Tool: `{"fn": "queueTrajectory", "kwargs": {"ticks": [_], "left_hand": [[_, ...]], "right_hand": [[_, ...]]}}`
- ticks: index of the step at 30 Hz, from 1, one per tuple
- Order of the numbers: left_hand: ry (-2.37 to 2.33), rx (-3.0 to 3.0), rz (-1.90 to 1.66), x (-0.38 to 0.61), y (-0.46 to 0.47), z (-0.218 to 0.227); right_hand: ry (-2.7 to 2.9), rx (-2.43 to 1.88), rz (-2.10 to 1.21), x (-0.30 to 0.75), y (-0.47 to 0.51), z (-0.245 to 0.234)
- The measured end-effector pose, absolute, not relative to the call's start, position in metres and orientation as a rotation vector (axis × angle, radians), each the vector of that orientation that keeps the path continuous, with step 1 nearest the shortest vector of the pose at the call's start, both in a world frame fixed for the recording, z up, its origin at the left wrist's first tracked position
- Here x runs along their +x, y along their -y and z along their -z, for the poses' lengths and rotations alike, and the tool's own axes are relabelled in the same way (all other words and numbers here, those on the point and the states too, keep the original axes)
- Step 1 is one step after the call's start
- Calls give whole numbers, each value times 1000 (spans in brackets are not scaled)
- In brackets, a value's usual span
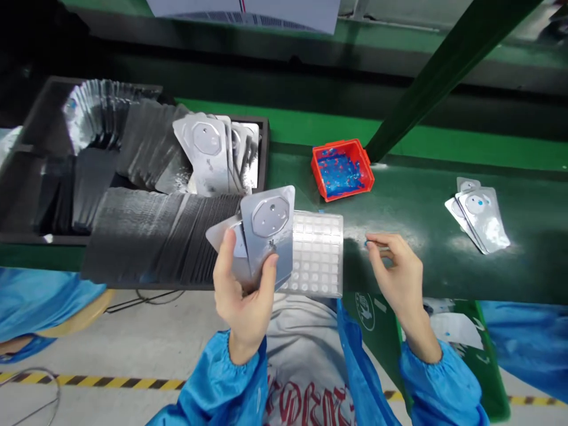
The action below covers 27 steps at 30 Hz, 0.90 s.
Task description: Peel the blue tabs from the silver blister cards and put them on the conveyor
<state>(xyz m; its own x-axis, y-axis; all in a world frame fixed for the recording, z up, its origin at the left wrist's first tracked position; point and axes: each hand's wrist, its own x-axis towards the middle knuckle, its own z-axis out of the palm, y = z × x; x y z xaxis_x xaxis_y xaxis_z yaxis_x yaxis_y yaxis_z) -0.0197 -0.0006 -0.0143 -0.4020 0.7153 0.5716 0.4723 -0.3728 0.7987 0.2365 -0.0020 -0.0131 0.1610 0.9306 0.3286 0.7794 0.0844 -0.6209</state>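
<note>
My left hand [244,296] is closed around a few silver metal plates [268,228], fanned apart and held above the bench. The front plate carries a raised octagon with small holes. Partly behind these plates lies a clear plastic tray [317,254] with rows of small square pockets. To the right of the tray, my right hand [397,269] pinches a tiny blue piece [366,243] between thumb and forefinger, low over the bench. A red bin [370,177] beyond it holds many small blue and red pieces [339,174].
Long rows of stacked plates [164,236] and a black crate [264,142] of more plates fill the left side. Several loose plates [481,216] lie at the right. A green post [426,89] rises behind the red bin. Blue sleeves of other people show at both sides.
</note>
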Motion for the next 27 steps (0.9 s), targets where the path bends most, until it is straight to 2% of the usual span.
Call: {"fn": "queueTrajectory", "kwargs": {"ticks": [3,5,11,27], "left_hand": [[-1644,1620,-1834,-20,4,12],[-1652,1674,-1803,-21,6,11],[-1579,1755,-1770,-23,6,10],[-1531,1786,-1769,-19,8,16]], "right_hand": [[1894,-1692,33,242,13,22],[1990,-1617,97,236,23,16],[2347,-1273,-176,201,49,-2],[2445,-1389,-95,187,53,12]]}}
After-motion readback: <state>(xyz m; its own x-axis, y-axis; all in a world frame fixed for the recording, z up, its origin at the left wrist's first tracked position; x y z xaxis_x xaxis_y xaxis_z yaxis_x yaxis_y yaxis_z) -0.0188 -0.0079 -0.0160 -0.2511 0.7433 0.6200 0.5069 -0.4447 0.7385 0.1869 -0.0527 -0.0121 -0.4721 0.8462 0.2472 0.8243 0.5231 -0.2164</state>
